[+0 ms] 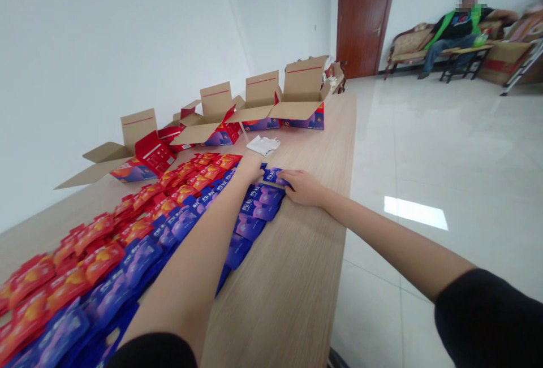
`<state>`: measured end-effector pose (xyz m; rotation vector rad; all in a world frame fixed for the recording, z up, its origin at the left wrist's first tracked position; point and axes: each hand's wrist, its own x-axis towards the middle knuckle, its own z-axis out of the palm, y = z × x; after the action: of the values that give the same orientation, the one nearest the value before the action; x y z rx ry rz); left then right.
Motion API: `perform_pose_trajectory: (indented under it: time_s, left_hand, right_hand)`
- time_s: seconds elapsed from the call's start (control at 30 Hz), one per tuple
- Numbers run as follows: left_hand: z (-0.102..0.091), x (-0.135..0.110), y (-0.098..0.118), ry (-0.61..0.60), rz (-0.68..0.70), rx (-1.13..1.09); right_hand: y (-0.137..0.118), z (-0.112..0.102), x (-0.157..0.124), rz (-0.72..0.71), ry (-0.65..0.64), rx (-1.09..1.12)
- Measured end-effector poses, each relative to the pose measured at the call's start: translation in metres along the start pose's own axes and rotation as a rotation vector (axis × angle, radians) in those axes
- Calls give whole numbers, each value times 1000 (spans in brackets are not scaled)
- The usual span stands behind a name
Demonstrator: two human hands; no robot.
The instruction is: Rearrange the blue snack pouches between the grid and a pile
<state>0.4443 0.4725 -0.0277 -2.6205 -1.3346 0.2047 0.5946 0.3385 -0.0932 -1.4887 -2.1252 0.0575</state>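
Rows of purple sachets (254,210) and red-orange sachets (139,210) lie overlapped along a long wooden table (292,277). Both my arms reach out over the purple row. My left hand (249,169) rests curled at the far end of the rows, knuckles up, its fingers hidden. My right hand (302,187) lies beside it with thumb and fingers pinching the farthest purple sachet (274,176) flat against the table.
Several open cardboard boxes (302,102) with red and purple printed sides stand along the wall side of the table. A white crumpled wrapper (263,144) lies before them. A person sits on a sofa (456,31) near a brown door (365,17) across the tiled floor.
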Motion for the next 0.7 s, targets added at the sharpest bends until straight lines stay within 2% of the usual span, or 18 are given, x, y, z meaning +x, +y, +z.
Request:
perform_pose_trajectory:
  time_s: [0.23, 0.37, 0.53, 0.7]
  left_hand:
    - [1, -3, 0, 5, 43, 0]
    - [-5, -17, 4, 62, 45, -16]
    - [-10, -68, 8, 155, 25, -39]
    - [16, -129, 15, 125, -29, -61]
  right_hand:
    - [3, 0, 4, -16, -34, 34]
    - [5, -1, 3, -29, -35, 52]
    - [8, 1, 2, 6, -18, 31]
    - [11, 8, 3, 25, -66, -11]
